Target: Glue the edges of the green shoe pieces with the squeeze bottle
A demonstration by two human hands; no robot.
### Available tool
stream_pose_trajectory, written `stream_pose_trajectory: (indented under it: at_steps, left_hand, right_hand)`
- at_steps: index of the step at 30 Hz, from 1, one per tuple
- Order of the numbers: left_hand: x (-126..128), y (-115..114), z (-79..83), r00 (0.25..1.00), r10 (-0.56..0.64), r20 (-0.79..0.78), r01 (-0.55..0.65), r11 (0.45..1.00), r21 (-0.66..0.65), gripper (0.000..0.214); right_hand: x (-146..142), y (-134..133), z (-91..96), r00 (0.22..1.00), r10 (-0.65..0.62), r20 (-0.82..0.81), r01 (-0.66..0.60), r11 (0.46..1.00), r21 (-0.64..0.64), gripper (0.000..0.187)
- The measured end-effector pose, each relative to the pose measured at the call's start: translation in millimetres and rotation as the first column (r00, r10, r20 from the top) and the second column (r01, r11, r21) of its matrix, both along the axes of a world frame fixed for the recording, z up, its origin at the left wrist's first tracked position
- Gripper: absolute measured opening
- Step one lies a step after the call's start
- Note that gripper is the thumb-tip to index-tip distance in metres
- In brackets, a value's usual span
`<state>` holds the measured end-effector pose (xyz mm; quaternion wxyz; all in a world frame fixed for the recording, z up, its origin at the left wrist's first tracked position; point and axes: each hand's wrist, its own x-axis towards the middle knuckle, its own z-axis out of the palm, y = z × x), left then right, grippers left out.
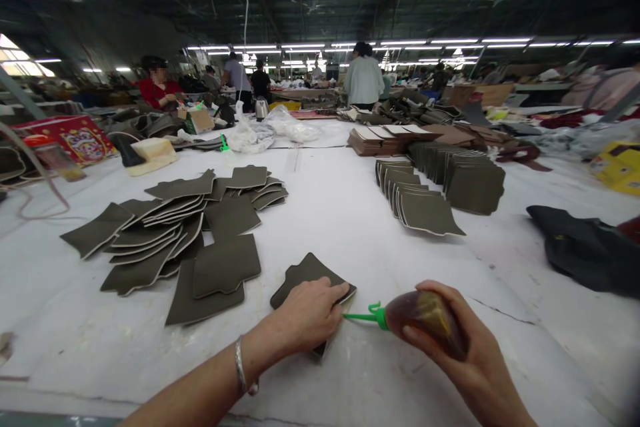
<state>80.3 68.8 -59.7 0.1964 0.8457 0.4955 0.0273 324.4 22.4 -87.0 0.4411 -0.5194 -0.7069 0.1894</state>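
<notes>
My right hand is wrapped around a squeeze bottle of brownish-amber liquid. The bottle lies tilted sideways, its thin green nozzle pointing left. That nozzle's tip is at the right edge of a dark olive leather-like piece on the table. Across this piece lies my left hand, fingers closed on its right side and pressing it down; the hand covers much of it. Left of it is a loose pile of similar pieces with pale edges. Overlapping rows of such pieces stand at the right.
A white-covered table spans the view. Brown stacked pieces and clear plastic bags are farther back. A black item lies at right, near a yellow object. Several people are at other tables behind.
</notes>
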Motion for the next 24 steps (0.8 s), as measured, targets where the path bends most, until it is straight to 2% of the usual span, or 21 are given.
stream_pose_trajectory:
  at_steps: [3, 7, 11, 16, 19, 20, 24]
  left_hand:
    - [-0.8, -0.3, 0.3, 1.000, -0.010, 0.011, 0.010, 1.000, -0.009, 0.049]
    - [-1.2, -1.2, 0.1, 1.000, 0.000, 0.017, 0.000, 1.000, -0.016, 0.049]
    - [-0.9, -2.4, 0.0, 1.000, -0.009, -0.007, 0.009, 1.000, -0.012, 0.049]
    - [-0.9, -2.8, -1.9, 0.999, -0.011, -0.042, 0.012, 1.000, 0.011, 0.048]
    - [-0.8, -3.2, -2.8, 0.999, -0.021, -0.046, 0.021, 1.000, 0.011, 0.047]
    - [-0.6, -3.3, -3.0, 0.999, -0.021, -0.047, 0.022, 1.000, 0.013, 0.047]
    - [-0.2, -3.5, -3.3, 0.998, -0.022, -0.051, 0.023, 1.000, 0.020, 0.047]
  right_hand:
    - [1.4, -1.3, -3.8, 0.997, 0.079, 0.019, -0.078, 0.997, -0.021, 0.041]
    - [-2.9, -3.9, -6.6, 1.000, 0.015, -0.009, -0.016, 1.000, -0.015, 0.039]
    - [-7.9, -8.8, -7.8, 0.991, 0.120, -0.054, -0.123, 0.990, -0.070, 0.041]
    - [-8.8, -12.8, -8.1, 0.996, 0.037, -0.080, -0.044, 0.996, -0.084, 0.038]
    - [-6.8, -12.6, -11.0, 0.986, 0.146, -0.083, -0.154, 0.984, -0.094, 0.040]
    - [-6.1, -12.3, -12.3, 0.986, 0.148, -0.081, -0.155, 0.984, -0.091, 0.041]
    - [-5.7, -12.2, -16.5, 0.997, 0.007, -0.072, -0.011, 0.999, -0.048, 0.039]
